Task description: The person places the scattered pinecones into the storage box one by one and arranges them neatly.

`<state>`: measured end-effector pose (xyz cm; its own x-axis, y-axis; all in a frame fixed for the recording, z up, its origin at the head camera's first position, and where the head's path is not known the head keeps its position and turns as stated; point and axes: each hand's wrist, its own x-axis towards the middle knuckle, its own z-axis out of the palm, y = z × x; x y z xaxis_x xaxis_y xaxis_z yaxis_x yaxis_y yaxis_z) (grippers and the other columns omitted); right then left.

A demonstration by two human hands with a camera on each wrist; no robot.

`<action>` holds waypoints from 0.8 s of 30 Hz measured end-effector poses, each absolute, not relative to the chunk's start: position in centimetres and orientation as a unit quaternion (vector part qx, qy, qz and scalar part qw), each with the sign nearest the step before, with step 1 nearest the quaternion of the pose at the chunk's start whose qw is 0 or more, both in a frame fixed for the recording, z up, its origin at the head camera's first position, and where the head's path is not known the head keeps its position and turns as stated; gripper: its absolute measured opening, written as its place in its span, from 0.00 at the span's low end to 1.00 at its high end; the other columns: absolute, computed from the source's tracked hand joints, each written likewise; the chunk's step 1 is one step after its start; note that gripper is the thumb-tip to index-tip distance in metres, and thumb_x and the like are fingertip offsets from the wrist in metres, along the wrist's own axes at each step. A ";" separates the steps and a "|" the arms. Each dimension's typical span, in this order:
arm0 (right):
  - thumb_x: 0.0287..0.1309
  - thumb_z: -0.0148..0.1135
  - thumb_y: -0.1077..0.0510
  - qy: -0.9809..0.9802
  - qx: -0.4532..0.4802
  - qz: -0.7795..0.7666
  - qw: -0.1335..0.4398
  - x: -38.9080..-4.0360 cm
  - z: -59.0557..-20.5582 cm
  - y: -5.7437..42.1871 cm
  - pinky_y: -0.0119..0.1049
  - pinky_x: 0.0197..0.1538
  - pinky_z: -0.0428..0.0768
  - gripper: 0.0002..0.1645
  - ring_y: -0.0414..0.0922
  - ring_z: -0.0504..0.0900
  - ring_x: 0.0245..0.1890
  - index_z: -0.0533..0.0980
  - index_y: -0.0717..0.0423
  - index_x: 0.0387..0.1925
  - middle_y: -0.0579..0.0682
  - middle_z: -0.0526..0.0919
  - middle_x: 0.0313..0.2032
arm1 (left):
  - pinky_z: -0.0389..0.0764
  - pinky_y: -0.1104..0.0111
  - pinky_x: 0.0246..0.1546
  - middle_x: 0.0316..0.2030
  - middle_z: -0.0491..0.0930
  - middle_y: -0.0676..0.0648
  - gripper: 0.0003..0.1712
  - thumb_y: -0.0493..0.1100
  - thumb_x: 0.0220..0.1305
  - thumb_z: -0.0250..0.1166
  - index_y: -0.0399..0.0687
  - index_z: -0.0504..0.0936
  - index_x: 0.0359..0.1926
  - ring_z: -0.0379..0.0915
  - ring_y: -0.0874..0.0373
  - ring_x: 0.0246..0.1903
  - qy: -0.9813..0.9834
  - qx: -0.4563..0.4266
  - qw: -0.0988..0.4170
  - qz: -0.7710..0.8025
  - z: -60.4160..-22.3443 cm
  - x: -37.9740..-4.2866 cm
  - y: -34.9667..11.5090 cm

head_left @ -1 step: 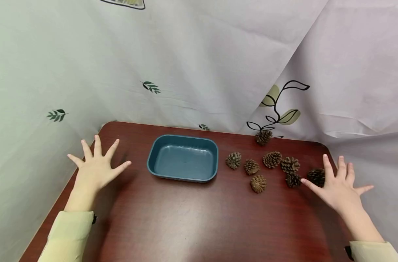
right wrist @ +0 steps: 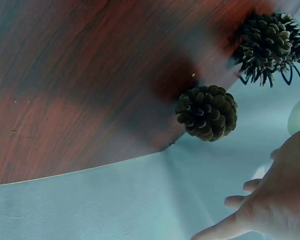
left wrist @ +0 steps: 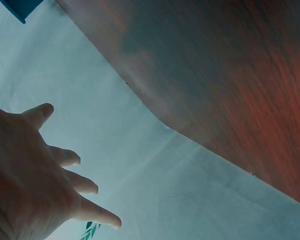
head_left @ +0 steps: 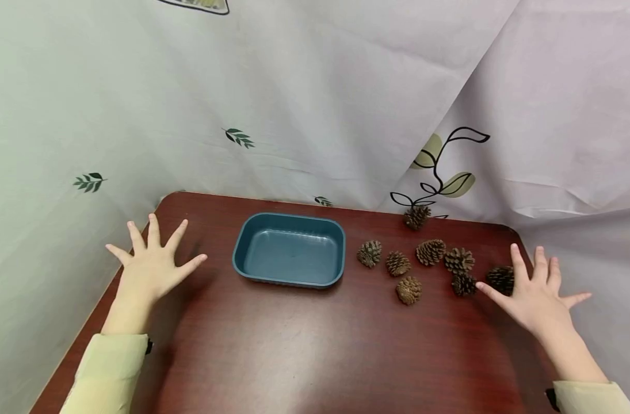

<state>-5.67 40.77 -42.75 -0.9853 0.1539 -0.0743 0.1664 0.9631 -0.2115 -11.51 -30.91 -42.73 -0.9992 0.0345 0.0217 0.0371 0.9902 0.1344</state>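
Note:
My left hand hovers over the table's left side, its fingers spread wide and holding nothing. Over the right edge, my right hand is likewise splayed and holds nothing. Its thumb tip overlaps a dark pine cone in the head view; whether they touch I cannot tell. Partly behind its fingers lies another dark pine cone. In the right wrist view, a round pine cone and a spiky one appear apart from the hand. A blue rectangular tray with nothing in it sits left of the cones.
Several more pine cones are scattered on the right half of the reddish-brown table, one at its back edge. A pale curtain with leaf prints hangs behind and along both sides.

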 end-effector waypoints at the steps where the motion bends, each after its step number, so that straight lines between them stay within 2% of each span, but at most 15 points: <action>1: 0.64 0.58 0.21 0.990 0.081 -0.110 0.029 -5.7 -42.8 40.8 0.98 0.46 0.25 0.72 0.80 0.23 0.79 0.26 0.43 0.85 0.75 0.23 0.80 | 0.29 0.08 0.54 0.79 0.37 0.17 0.56 0.81 0.70 0.51 0.62 0.46 0.87 0.27 0.07 0.74 -0.998 -0.018 0.011 -0.067 -42.7 -11.5 -30.9; 12: 0.66 0.57 0.21 0.989 0.084 -0.119 0.031 -6.0 -42.9 40.5 0.98 0.48 0.28 0.71 0.79 0.24 0.79 0.26 0.44 0.85 0.76 0.24 0.80 | 0.29 0.10 0.58 0.80 0.39 0.19 0.56 0.79 0.70 0.53 0.59 0.48 0.87 0.27 0.09 0.76 -0.997 -0.024 0.029 -0.073 -42.7 -11.4 -30.7; 17: 0.66 0.57 0.23 0.988 0.086 -0.128 0.018 -5.9 -43.1 40.5 0.99 0.49 0.33 0.70 0.80 0.26 0.79 0.28 0.47 0.86 0.77 0.26 0.80 | 0.31 0.10 0.60 0.80 0.43 0.20 0.54 0.75 0.71 0.56 0.57 0.50 0.86 0.29 0.11 0.77 -0.993 -0.035 0.043 -0.101 -43.2 -11.3 -30.8; 20: 0.67 0.60 0.27 0.987 0.081 -0.135 -0.011 -5.7 -43.3 40.6 0.98 0.51 0.42 0.68 0.82 0.33 0.78 0.32 0.49 0.86 0.79 0.30 0.80 | 0.32 0.11 0.61 0.80 0.45 0.22 0.53 0.73 0.71 0.58 0.56 0.51 0.86 0.32 0.13 0.78 -0.990 -0.041 0.053 -0.128 -43.4 -11.3 -30.8; 24: 0.68 0.63 0.33 0.983 0.072 -0.155 -0.065 -5.6 -43.7 40.8 0.91 0.55 0.52 0.64 0.85 0.45 0.75 0.38 0.51 0.87 0.78 0.39 0.80 | 0.36 0.13 0.65 0.80 0.49 0.24 0.51 0.69 0.72 0.62 0.54 0.55 0.85 0.35 0.17 0.79 -0.980 -0.050 0.073 -0.177 -43.7 -11.4 -30.6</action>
<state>-5.59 40.83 -43.70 -0.9810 0.1626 0.1059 0.1222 0.9416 -0.3137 -11.42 -30.59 -43.68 -0.9842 0.0723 0.1618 0.1243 0.9323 0.3396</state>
